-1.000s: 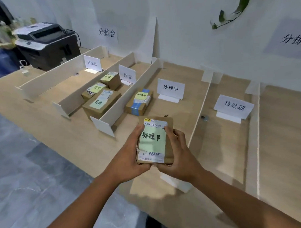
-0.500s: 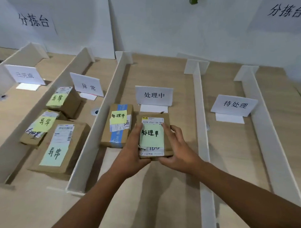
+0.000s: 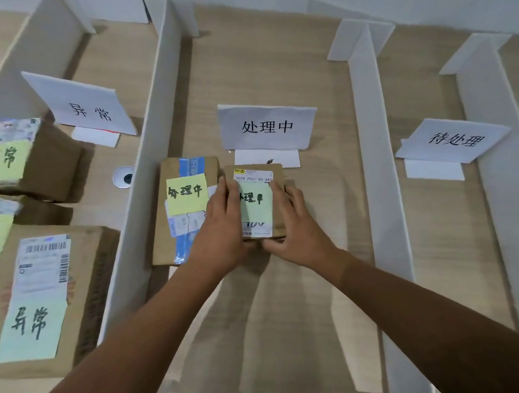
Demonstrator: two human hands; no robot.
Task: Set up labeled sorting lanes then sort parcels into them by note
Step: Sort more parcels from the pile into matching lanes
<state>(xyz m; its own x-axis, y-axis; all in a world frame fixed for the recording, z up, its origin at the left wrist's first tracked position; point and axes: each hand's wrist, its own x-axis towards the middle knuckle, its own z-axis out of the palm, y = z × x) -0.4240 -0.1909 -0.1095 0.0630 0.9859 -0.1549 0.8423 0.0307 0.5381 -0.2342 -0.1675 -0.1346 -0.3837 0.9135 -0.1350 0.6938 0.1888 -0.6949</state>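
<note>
A small brown parcel (image 3: 256, 178) with a green note reading 处理中 sits low in the middle lane, just in front of the white 处理中 sign (image 3: 267, 127). My left hand (image 3: 221, 224) grips its left side and my right hand (image 3: 294, 224) grips its right side, thumbs under the near edge. Right beside it on the left lies another parcel (image 3: 185, 199) with blue tape and a yellow 处理中 note; my left hand partly covers it.
White foam dividers (image 3: 140, 177) (image 3: 371, 151) wall the lanes on the wooden table. The left lane has the 异常 sign (image 3: 84, 105) and three parcels with 异常 notes (image 3: 35, 295). The right lane holds only the 待处理 sign (image 3: 453, 139).
Both hands carried the parcel forward into the middle lane and lowered it next to the blue-taped parcel. The view has closed in on the lanes.
</note>
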